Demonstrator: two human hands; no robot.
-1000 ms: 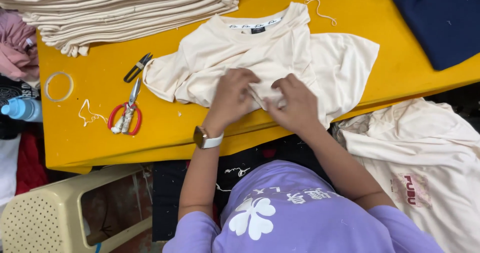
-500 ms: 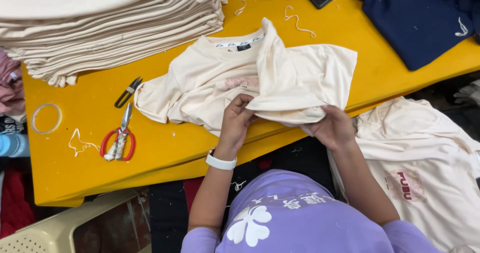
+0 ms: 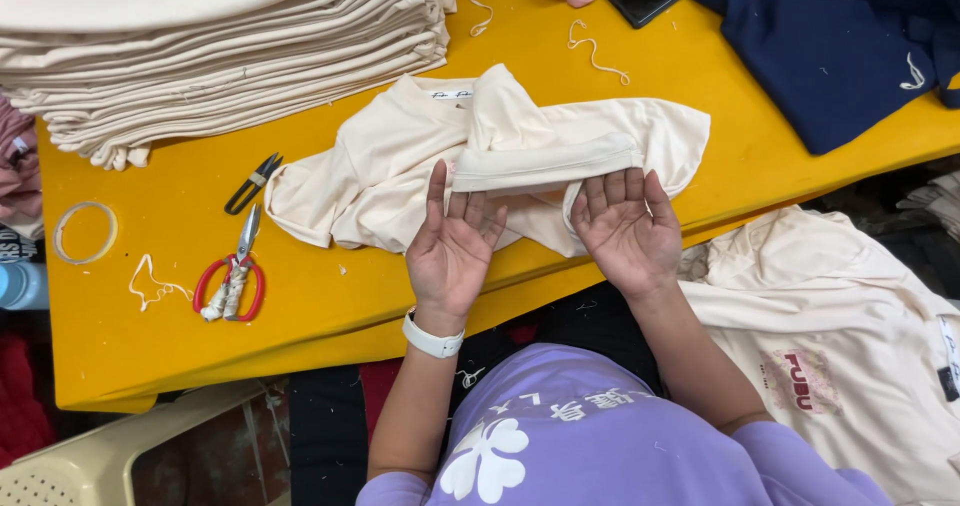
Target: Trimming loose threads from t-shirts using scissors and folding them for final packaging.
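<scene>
Both hands have let go and turned palm up. The left hand (image 3: 452,249) and right hand (image 3: 625,228) show flat, open fingers under the folded hem of the cream shirt (image 3: 400,171) on the yellow table (image 3: 180,336).

- Yellow table (image 3: 640,86) fills the centre, evenly lit.
- Beige plastic stool (image 3: 90,461) at 8 o'clock, below the table edge.
- Dark floor (image 3: 320,436) at 6 o'clock, mostly hidden in shadow.
</scene>
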